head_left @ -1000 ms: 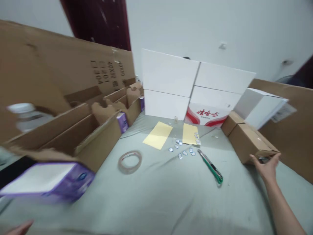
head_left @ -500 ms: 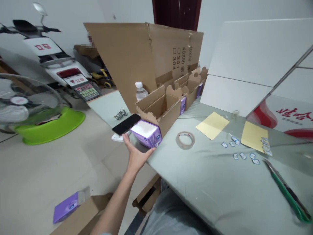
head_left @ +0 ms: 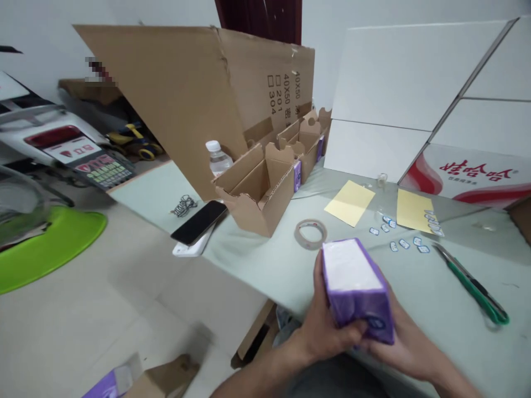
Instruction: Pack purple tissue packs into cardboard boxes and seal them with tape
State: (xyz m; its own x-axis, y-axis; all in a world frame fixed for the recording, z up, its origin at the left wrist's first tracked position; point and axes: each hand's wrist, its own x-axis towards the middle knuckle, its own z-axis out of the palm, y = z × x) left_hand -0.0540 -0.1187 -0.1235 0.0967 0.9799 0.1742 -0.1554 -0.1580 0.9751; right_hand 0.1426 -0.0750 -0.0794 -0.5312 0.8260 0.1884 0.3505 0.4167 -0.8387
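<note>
Both of my hands hold a purple and white tissue pack [head_left: 355, 287] over the near edge of the grey-green table [head_left: 415, 309]. My left hand [head_left: 321, 326] wraps its left side and underside, fingers closed on it. My right hand [head_left: 404, 340] supports it from the right and below, mostly hidden behind the pack. Just beyond lies a roll of clear tape [head_left: 310, 233].
An open brown carton [head_left: 261, 188] with dividers, a water bottle [head_left: 217, 157] and a phone [head_left: 199, 222] sit at the table's left end. Yellow sheets [head_left: 349, 202], small stickers [head_left: 398, 243] and a green utility knife [head_left: 473, 284] lie to the right. White boxes [head_left: 398, 105] line the back.
My left hand lifted the purple pack from beside the brown carton and brought it in front of me. My right hand has come in and joined it on the pack.
</note>
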